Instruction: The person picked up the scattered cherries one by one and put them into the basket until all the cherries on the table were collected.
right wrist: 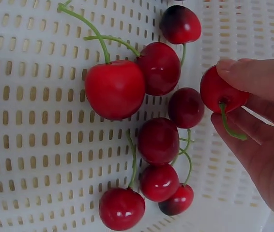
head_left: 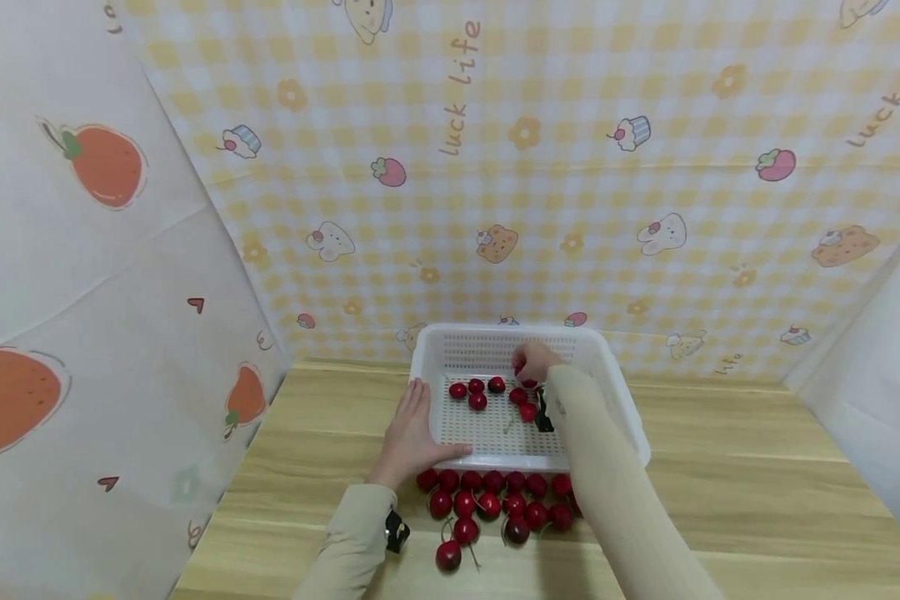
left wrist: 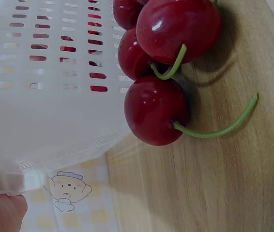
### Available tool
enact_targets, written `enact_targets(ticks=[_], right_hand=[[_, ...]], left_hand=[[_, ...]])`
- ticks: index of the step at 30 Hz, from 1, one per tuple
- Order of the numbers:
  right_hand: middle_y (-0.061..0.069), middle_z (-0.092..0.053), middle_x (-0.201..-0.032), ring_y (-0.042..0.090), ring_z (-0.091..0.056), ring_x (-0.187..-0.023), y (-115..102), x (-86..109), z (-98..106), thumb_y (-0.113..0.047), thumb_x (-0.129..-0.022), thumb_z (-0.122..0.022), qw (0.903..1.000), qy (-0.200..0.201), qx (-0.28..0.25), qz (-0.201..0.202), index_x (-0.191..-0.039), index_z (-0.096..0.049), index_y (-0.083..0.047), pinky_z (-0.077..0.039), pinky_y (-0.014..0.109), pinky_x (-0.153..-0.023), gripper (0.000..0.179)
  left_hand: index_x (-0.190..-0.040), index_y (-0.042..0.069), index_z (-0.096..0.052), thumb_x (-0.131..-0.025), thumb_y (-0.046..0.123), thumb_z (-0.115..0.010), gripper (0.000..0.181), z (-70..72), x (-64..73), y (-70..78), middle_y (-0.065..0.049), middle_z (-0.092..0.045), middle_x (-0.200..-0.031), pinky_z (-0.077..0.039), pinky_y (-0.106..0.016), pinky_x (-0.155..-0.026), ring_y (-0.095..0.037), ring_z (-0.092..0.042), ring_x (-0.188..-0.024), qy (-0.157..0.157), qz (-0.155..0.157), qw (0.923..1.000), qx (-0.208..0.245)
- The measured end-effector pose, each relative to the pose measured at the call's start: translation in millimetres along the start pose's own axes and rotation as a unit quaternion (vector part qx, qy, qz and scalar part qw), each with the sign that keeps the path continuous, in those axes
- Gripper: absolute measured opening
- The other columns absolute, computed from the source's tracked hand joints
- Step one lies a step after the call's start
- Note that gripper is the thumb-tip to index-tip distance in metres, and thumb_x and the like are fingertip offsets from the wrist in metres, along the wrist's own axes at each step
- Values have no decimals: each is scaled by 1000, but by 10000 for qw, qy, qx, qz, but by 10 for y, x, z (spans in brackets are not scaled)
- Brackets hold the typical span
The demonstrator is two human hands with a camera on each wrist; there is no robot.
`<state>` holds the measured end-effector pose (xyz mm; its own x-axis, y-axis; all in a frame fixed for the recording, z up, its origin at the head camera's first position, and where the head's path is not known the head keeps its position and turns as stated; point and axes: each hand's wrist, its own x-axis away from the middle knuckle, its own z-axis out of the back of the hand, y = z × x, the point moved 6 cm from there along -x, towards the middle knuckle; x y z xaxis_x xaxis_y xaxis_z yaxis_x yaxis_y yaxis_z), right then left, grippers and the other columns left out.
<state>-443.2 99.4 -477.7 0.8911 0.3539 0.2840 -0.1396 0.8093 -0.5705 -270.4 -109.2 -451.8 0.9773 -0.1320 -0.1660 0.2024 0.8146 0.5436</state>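
A white perforated plastic basket [head_left: 622,408] stands on the table with several red cherries [head_left: 477,402] on its floor. Inside, near its back wall, my right hand [head_left: 538,360] pinches a cherry [right wrist: 214,87] between thumb and fingers; its green stem hangs downward in the right wrist view. Beside that cherry lie several others, such as a bright red cherry [right wrist: 115,89]. My left hand [head_left: 408,437] rests on the basket's front left corner, its fingers fairly straight along the left rim and its thumb over the front rim. In the left wrist view only part of that hand shows.
More cherries [head_left: 489,505] with green stems lie in loose rows on the wooden table [head_left: 330,417] against the basket's front side. Behind the basket hangs a yellow checked cloth [head_left: 420,275]. A white printed cloth [head_left: 157,292] hangs at the left.
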Motion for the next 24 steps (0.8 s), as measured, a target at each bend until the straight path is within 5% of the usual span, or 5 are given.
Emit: enact_targets(ticks=[8, 11, 14, 18, 24], right_hand=[[8, -62, -81, 20, -56, -73, 241, -283, -147, -3, -70, -73, 9992, -49, 220, 319, -85, -64, -7, -49, 31, -61, 18], [13, -61, -89, 24, -55, -79, 96, -90, -108, 1, -74, -69, 9995, -48, 282, -118, -90, -63, -2, -49, 34, -67, 17], [11, -60, -89, 20, -52, -76, -48, 95, -40, -1, -79, -65, 9996, -7, 264, -75, -92, -62, -1, -47, 30, -65, 13], [11, -61, -94, 19, -53, -76, -269, 228, 92, -8, -84, -61, 9966, 97, 624, 533, -100, -62, 0, -48, 31, -68, 18], [18, -51, -123, 31, -49, -112, -755, 667, 356, -16, -87, -59, 9825, 333, 951, 1564, -118, -55, -1, -41, 45, -95, 35]], left_hand=[[-141, -4, -21, -55, 68, -70, 123, -41, 12, 19, -18, -15, -149, -18, -42, -111, -28, -11, -139, 16, -10, 10000, 11], [-141, -5, -22, -55, 67, -71, 123, -42, 7, 35, -20, -16, -149, -19, -43, -110, -29, -11, -138, 37, -55, 10000, 43], [-140, -6, -22, -55, 67, -71, 123, -40, -3, 43, -21, -17, -148, -19, -43, -110, -30, -12, -138, 54, -108, 9999, -12], [-140, -7, -22, -54, 69, -70, 124, -45, -16, 27, -21, -16, -148, -17, -42, -111, -30, -11, -138, 24, -102, 9998, -143], [-140, -7, -22, -55, 68, -70, 124, -46, -36, -16, -21, -16, -148, -17, -41, -111, -30, -11, -138, 1, -81, 9996, -256]])
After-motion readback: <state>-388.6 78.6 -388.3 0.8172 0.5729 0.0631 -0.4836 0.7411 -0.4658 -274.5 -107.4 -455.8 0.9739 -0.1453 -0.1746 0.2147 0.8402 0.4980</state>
